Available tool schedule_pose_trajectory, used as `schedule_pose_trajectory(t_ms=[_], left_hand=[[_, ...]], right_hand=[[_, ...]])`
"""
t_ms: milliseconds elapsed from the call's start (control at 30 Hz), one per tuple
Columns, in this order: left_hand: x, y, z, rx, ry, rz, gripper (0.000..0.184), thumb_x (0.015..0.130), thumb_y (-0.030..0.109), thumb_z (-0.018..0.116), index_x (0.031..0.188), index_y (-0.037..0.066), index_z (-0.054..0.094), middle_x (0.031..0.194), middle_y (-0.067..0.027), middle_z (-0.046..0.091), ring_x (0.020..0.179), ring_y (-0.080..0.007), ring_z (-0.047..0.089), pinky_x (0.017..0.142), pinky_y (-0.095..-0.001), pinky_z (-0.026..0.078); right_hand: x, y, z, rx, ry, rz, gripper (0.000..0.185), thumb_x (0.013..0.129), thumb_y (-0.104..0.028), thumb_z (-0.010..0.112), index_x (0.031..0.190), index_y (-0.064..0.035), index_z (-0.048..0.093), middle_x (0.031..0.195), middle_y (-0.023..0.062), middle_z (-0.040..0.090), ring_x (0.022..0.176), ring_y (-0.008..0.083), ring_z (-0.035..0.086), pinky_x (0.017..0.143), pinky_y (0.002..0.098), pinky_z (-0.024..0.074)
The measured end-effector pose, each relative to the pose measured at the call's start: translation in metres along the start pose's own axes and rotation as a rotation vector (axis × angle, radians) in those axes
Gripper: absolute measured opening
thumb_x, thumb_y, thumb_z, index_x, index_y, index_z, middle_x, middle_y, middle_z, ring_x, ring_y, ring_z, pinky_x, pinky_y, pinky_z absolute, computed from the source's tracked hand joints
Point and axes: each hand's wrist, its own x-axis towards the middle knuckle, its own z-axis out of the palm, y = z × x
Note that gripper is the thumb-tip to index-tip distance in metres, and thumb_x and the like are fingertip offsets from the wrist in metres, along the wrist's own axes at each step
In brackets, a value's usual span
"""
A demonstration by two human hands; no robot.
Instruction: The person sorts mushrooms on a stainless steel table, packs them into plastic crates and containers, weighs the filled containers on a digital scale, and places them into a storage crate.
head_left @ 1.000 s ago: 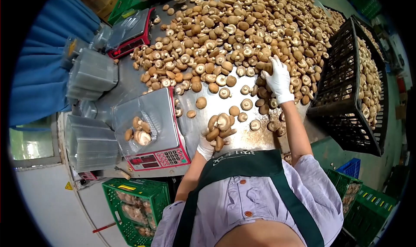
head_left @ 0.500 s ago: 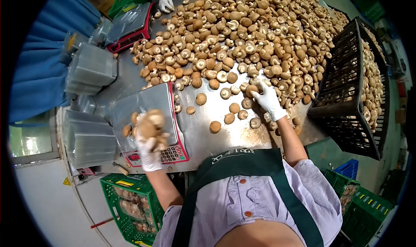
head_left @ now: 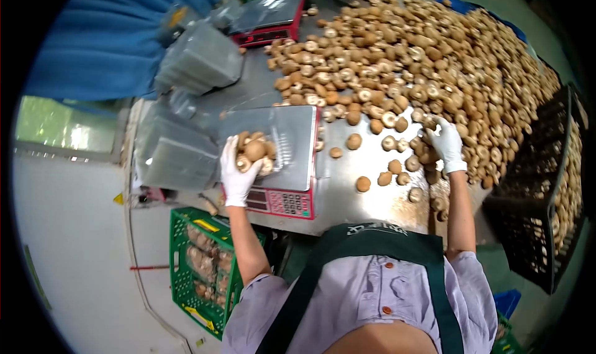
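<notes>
At the worktop's left end, a stack of clear plastic trays (head_left: 177,152) stands just beside a red electronic scale with a flat grey platform (head_left: 301,146). Over that platform, the white-gloved left hand (head_left: 241,171) touches a small cluster of round brown mushrooms with pale stems (head_left: 254,148), thumb and fingers apart and curved about it; whether they grip, I cannot tell. A clear ribbed plastic tray (head_left: 279,136) shows on the platform by the cluster. The step in hand looks like placing mushrooms on the scale, which calls for loosening the left fingers gently so that none roll off. Rightward, bare grey metal worktop (head_left: 338,189) shows between loose mushrooms. At the near edge of a broad heap of brown mushrooms (head_left: 428,62), the white-gloved right hand (head_left: 448,144) reaches among the caps, fingers bent; whether they are clamped on one is unclear. Picking there calls for closing lightly on whole caps. Farthest right leans a black slatted plastic crate of mushrooms (head_left: 528,211)
</notes>
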Motion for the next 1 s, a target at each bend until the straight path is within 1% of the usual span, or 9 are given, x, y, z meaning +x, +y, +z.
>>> schedule_pose_trajectory(t_ms=[167, 400, 567, 600, 733, 767, 800, 867, 1000], left_hand=[[-0.007, -0.010, -0.018, -0.320, 0.225, -0.186, 0.045, 0.080, 0.009, 0.065, 0.123, 0.002, 0.053, 0.130, -0.0128, 0.049, 0.120, -0.0256, 0.047, 0.103, -0.0361, 0.035], [-0.015, 0.036, -0.026, -0.632, 0.507, -0.369, 0.036, 0.099, 0.026, 0.039, 0.109, -0.003, 0.059, 0.106, -0.0110, 0.062, 0.097, -0.0206, 0.060, 0.085, -0.0338, 0.048], [-0.028, 0.120, 0.045, -0.741, -0.039, -0.267, 0.017, 0.084, 0.005, 0.058, 0.099, -0.001, 0.064, 0.095, -0.0084, 0.064, 0.086, -0.0167, 0.060, 0.080, -0.0281, 0.048], [-0.031, 0.122, 0.069, -0.528, -0.114, -0.039, 0.016, 0.082, 0.004, 0.061, 0.097, 0.002, 0.065, 0.097, -0.0104, 0.065, 0.087, -0.0201, 0.061, 0.081, -0.0277, 0.048], [-0.054, 0.141, 0.149, -0.476, -0.223, 0.035, 0.024, 0.077, 0.017, 0.066, 0.099, 0.007, 0.065, 0.107, -0.0110, 0.058, 0.099, -0.0274, 0.057, 0.087, -0.0356, 0.044], [-0.055, 0.139, 0.165, -0.353, -0.222, 0.109, 0.028, 0.076, 0.023, 0.067, 0.100, 0.008, 0.065, 0.112, -0.0118, 0.055, 0.109, -0.0287, 0.050, 0.092, -0.0393, 0.040], [-0.058, 0.136, 0.179, -0.224, -0.273, 0.157, 0.038, 0.076, 0.029, 0.065, 0.109, 0.009, 0.063, 0.125, -0.0145, 0.048, 0.121, -0.0318, 0.040, 0.098, -0.0466, 0.032], [-0.067, 0.130, 0.207, -0.112, -0.417, 0.153, 0.049, 0.076, 0.037, 0.062, 0.117, 0.011, 0.059, 0.137, -0.0159, 0.038, 0.130, -0.0346, 0.028, 0.105, -0.0536, 0.020], [-0.078, 0.126, 0.228, 0.079, -0.455, 0.248, 0.052, 0.076, 0.042, 0.059, 0.122, 0.018, 0.058, 0.145, -0.0126, 0.031, 0.134, -0.0361, 0.022, 0.107, -0.0600, 0.011]], right_hand=[[0.013, 0.020, 0.044, -0.076, 0.090, -0.209, 0.028, 0.077, -0.014, 0.063, 0.103, -0.0067, 0.059, 0.100, 0.0103, 0.065, 0.095, 0.0349, 0.059, 0.082, 0.0411, 0.0486], [-0.010, 0.018, -0.005, 1.179, -0.144, 0.214, 0.030, 0.083, -0.011, 0.051, 0.111, -0.0019, 0.059, 0.099, 0.0020, 0.061, 0.093, 0.0122, 0.057, 0.085, 0.0261, 0.0448], [-0.021, 0.049, 0.005, 1.702, -0.165, 0.247, 0.041, 0.089, -0.027, 0.048, 0.122, -0.0037, 0.049, 0.113, 0.0056, 0.057, 0.106, 0.0180, 0.054, 0.093, 0.0352, 0.0435], [-0.019, 0.053, 0.006, 1.772, -0.119, 0.340, 0.041, 0.091, -0.032, 0.049, 0.121, -0.0051, 0.050, 0.114, 0.0060, 0.057, 0.106, 0.0184, 0.054, 0.093, 0.0365, 0.0435], [-0.005, 0.062, 0.021, 1.497, -0.193, 0.302, 0.022, 0.090, -0.019, 0.050, 0.103, -0.0022, 0.057, 0.088, 0.0022, 0.057, 0.093, 0.0165, 0.055, 0.090, 0.0282, 0.0415], [-0.010, 0.036, 0.007, 1.356, -0.231, 0.297, 0.024, 0.089, -0.017, 0.049, 0.102, 0.0005, 0.059, 0.095, 0.0047, 0.059, 0.096, 0.0173, 0.056, 0.090, 0.0273, 0.0408], [-0.011, 0.010, -0.004, 1.030, -0.142, -0.082, 0.026, 0.088, -0.015, 0.049, 0.104, 0.0017, 0.061, 0.103, 0.0072, 0.061, 0.099, 0.0176, 0.056, 0.091, 0.0281, 0.0409], [-0.002, 0.007, 0.004, 0.995, -0.165, -0.114, 0.021, 0.088, -0.011, 0.052, 0.102, 0.0002, 0.064, 0.105, 0.0072, 0.063, 0.102, 0.0142, 0.056, 0.093, 0.0267, 0.0399], [0.022, 0.005, 0.034, 0.757, -0.108, 0.167, 0.026, 0.080, -0.013, 0.064, 0.103, -0.0023, 0.065, 0.094, 0.0078, 0.069, 0.087, 0.0139, 0.064, 0.078, 0.0270, 0.0499]])
